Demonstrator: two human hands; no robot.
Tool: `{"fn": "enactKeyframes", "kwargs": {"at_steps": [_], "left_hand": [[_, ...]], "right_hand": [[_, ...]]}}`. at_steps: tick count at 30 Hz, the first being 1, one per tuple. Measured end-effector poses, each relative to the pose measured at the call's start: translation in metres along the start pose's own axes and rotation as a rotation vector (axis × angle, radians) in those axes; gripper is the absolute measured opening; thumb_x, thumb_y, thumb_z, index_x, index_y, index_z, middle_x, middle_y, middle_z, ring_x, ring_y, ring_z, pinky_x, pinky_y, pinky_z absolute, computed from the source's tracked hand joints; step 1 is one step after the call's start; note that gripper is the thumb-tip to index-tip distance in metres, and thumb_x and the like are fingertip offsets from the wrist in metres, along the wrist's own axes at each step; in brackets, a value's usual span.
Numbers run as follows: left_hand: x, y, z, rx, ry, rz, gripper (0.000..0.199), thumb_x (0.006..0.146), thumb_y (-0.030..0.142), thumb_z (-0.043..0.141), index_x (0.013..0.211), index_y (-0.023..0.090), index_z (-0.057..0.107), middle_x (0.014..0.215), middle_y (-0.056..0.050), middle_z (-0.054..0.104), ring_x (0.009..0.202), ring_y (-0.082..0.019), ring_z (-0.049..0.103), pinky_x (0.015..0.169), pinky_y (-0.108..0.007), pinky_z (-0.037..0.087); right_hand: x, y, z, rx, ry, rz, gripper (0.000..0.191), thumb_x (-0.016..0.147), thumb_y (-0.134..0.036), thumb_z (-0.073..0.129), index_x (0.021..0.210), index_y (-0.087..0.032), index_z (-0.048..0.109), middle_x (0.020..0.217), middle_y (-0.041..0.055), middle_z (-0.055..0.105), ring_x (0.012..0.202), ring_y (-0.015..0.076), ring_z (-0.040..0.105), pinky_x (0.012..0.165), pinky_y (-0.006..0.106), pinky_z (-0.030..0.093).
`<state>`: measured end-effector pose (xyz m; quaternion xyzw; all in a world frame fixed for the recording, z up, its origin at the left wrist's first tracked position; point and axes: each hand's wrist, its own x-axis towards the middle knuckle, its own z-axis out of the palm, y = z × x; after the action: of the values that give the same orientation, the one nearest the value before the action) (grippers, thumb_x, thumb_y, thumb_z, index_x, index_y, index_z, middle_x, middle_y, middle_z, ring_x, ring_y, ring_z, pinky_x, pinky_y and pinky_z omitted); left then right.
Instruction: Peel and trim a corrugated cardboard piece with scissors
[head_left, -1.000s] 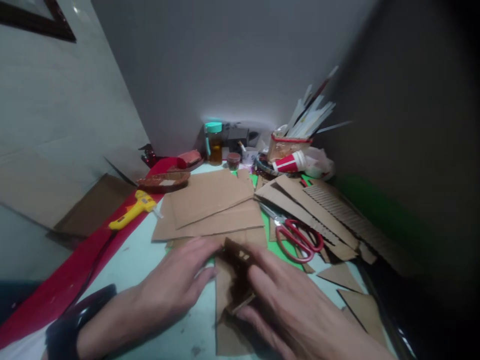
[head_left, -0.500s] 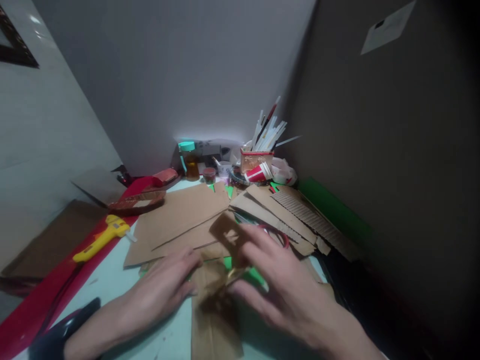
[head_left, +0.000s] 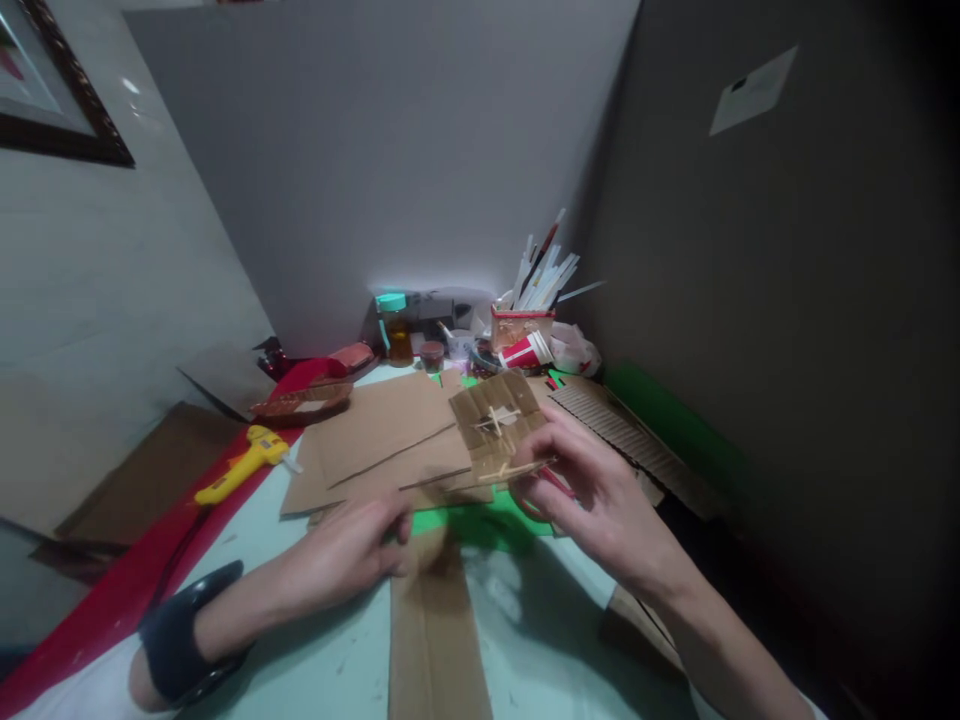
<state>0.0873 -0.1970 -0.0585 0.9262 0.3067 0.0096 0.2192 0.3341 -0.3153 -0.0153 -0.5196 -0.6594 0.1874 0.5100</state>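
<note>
My right hand (head_left: 581, 485) holds a small brown cardboard piece (head_left: 480, 405) tilted above the table, with a pale cross of thin sticks over a hole in it. A thin stick also juts from beside the fingertips. My left hand (head_left: 360, 545) rests near the top of a long cardboard strip (head_left: 435, 640), its fingers curled; whether anything is between them is hidden. Behind both hands lie flat cardboard sheets (head_left: 375, 420). Green material (head_left: 487, 525) shows under the held piece.
A yellow glue gun (head_left: 244, 465) lies on the red edge (head_left: 180, 540) at the left. At the back stand a teal-lidded bottle (head_left: 397, 340) and a box (head_left: 523, 328) of white sticks, beside a red cup (head_left: 525, 351). Corrugated cardboard (head_left: 622, 440) lies at the right.
My right hand has lifted and turned the small cardboard piece, moving it up and right, so its stick cross now shows. The whole view has shifted slightly.
</note>
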Motion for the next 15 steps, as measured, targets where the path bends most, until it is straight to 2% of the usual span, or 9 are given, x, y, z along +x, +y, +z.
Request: {"fn": "enactKeyframes", "kwargs": {"at_steps": [3, 5, 6, 8, 10, 13, 15], "left_hand": [[-0.007, 0.010, -0.004, 0.006, 0.016, 0.128, 0.028, 0.093, 0.027, 0.051, 0.120, 0.021, 0.054, 0.119, -0.011, 0.059, 0.109, -0.026, 0.055, 0.092, -0.038, 0.043], [-0.009, 0.022, -0.009, 0.012, -0.063, 0.279, 0.040, 0.091, 0.022, 0.055, 0.130, 0.026, 0.051, 0.136, -0.009, 0.053, 0.122, -0.026, 0.048, 0.101, -0.037, 0.039], [-0.008, 0.029, -0.011, 0.023, -0.119, 0.354, 0.044, 0.088, 0.017, 0.058, 0.129, 0.030, 0.053, 0.138, -0.006, 0.053, 0.124, -0.026, 0.047, 0.102, -0.036, 0.037], [-0.006, 0.040, -0.015, 0.043, -0.213, 0.465, 0.048, 0.084, 0.010, 0.059, 0.127, 0.032, 0.056, 0.133, -0.002, 0.059, 0.119, -0.024, 0.051, 0.099, -0.033, 0.039], [-0.005, 0.047, -0.019, 0.074, -0.243, 0.501, 0.042, 0.083, 0.008, 0.059, 0.120, 0.028, 0.061, 0.121, -0.004, 0.063, 0.108, -0.024, 0.055, 0.091, -0.032, 0.043], [-0.006, 0.048, -0.029, 0.119, -0.219, 0.475, 0.021, 0.077, 0.007, 0.064, 0.091, 0.022, 0.065, 0.098, -0.005, 0.062, 0.092, -0.022, 0.054, 0.078, -0.031, 0.044], [-0.013, 0.041, -0.040, 0.127, -0.191, 0.448, 0.015, 0.077, 0.008, 0.065, 0.076, 0.021, 0.058, 0.087, -0.002, 0.059, 0.087, -0.020, 0.053, 0.076, -0.029, 0.043]], "right_hand": [[0.000, 0.003, 0.003, 0.008, 0.014, 0.028, 0.007, 0.088, -0.020, 0.057, 0.081, -0.020, 0.056, 0.095, 0.0005, 0.048, 0.083, 0.0128, 0.053, 0.067, 0.022, 0.042], [0.001, 0.007, 0.005, 0.001, 0.015, 0.053, 0.007, 0.087, -0.019, 0.057, 0.080, -0.020, 0.057, 0.093, 0.0004, 0.048, 0.082, 0.0133, 0.053, 0.064, 0.022, 0.042], [0.001, 0.010, 0.006, -0.001, 0.014, 0.069, 0.007, 0.087, -0.019, 0.058, 0.080, -0.020, 0.057, 0.093, 0.0006, 0.049, 0.080, 0.0133, 0.053, 0.063, 0.022, 0.042], [0.001, 0.016, 0.007, -0.001, 0.007, 0.098, 0.007, 0.087, -0.021, 0.060, 0.081, -0.020, 0.058, 0.093, 0.0008, 0.050, 0.077, 0.0128, 0.053, 0.059, 0.022, 0.043], [0.002, 0.022, 0.007, 0.004, -0.002, 0.116, 0.007, 0.088, -0.025, 0.060, 0.082, -0.020, 0.059, 0.093, 0.0010, 0.051, 0.075, 0.0129, 0.053, 0.058, 0.022, 0.043], [0.003, 0.027, 0.005, 0.005, -0.006, 0.128, 0.009, 0.089, -0.028, 0.060, 0.083, -0.020, 0.060, 0.092, 0.0013, 0.053, 0.075, 0.0137, 0.055, 0.058, 0.023, 0.044], [0.003, 0.027, 0.003, -0.004, -0.001, 0.137, 0.009, 0.088, -0.028, 0.060, 0.084, -0.020, 0.060, 0.092, 0.0018, 0.054, 0.074, 0.0139, 0.055, 0.057, 0.023, 0.044]]}}
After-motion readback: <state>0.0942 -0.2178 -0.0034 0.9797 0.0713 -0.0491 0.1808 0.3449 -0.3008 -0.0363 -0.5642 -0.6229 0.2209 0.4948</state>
